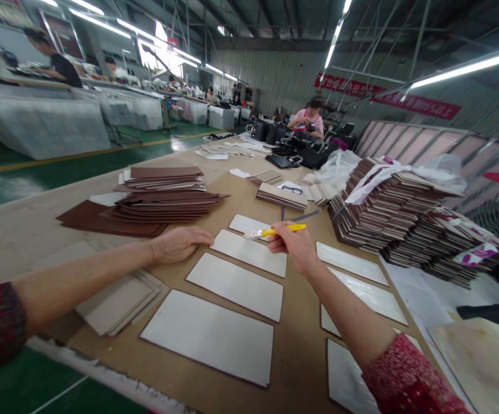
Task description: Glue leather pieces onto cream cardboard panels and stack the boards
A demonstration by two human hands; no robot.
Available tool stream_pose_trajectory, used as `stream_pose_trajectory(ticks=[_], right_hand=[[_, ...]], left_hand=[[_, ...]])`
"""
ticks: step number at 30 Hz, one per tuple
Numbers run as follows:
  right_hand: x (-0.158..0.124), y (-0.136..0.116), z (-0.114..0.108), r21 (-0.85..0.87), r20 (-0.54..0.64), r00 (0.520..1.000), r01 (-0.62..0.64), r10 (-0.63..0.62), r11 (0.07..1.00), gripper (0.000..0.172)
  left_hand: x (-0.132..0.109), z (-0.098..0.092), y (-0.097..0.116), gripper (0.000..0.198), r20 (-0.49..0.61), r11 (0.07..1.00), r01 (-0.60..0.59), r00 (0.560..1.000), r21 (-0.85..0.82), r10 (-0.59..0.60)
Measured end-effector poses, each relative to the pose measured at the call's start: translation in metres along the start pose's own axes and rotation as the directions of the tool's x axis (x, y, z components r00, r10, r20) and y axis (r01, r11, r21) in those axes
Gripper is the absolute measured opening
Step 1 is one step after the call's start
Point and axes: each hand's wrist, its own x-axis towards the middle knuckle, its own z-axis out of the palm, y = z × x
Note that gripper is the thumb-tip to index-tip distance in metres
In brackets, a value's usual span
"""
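Observation:
My right hand [291,244] is closed around the yellow handle of a paintbrush [270,232]. Its pale bristles point left, over the far end of a column of white rectangular panels with dark edges. My left hand [181,244] lies with its fingers stretched out, fingertips at the left end of a white panel [249,253]. Nearer to me lie two more panels, a middle one [236,286] and a large front one [210,336]. Right of my right forearm is a second column of panels, among them a shiny, wet-looking panel [353,263]; my forearm hides part of it.
Brown sheets [163,198] are stacked at the left, with thin beige boards [117,302] nearer me. A tall tied stack of panels [400,207] stands at the right. A small bundle of strips [281,197] lies ahead. Black bags [292,146] and a seated person [307,121] are at the far end.

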Motion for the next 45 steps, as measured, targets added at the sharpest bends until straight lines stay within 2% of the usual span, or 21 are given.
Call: stream_pose_trajectory(ticks=[4, 8, 14, 18, 22, 28, 37, 45], right_hand=[[0.017, 0.014, 0.033, 0.012, 0.01, 1.0, 0.018, -0.018, 1.0, 0.013], [0.032, 0.027, 0.055, -0.001, 0.028, 1.0, 0.009, -0.009, 1.0, 0.014], [0.042, 0.04, 0.073, -0.085, 0.065, 0.998, -0.006, 0.012, 0.996, 0.016], [0.045, 0.038, 0.074, -0.201, 0.082, 0.997, 0.008, 0.009, 0.979, 0.012], [0.044, 0.029, 0.062, -0.306, 0.095, 0.996, 0.028, 0.001, 0.952, 0.014], [0.036, 0.02, 0.028, -0.397, 0.049, 0.999, -0.003, 0.024, 0.918, 0.018], [0.021, 0.022, -0.034, -0.418, -0.021, 0.996, -0.083, 0.081, 0.905, 0.019], [0.0, 0.021, -0.071, -0.38, -0.086, 0.993, -0.103, 0.075, 0.919, 0.014]], left_hand=[[-0.011, 0.015, -0.001, 0.058, -0.049, 0.999, -0.027, 0.998, -0.032, 0.025], [-0.011, 0.022, -0.001, 0.053, -0.116, 0.997, -0.054, 0.992, -0.05, 0.048], [-0.011, 0.022, 0.0, 0.052, -0.13, 0.996, -0.077, 0.989, -0.051, 0.07], [-0.012, 0.023, -0.001, 0.052, -0.134, 0.996, -0.078, 0.988, -0.04, 0.072], [-0.013, 0.025, -0.001, 0.052, -0.121, 0.998, -0.055, 0.991, -0.026, 0.052], [-0.014, 0.026, -0.001, 0.051, -0.117, 0.999, -0.04, 0.992, -0.01, 0.038], [-0.015, 0.025, -0.002, 0.048, -0.131, 0.999, -0.034, 0.991, 0.021, 0.036], [-0.016, 0.026, -0.004, 0.049, -0.116, 0.999, -0.022, 0.993, 0.024, 0.025]])
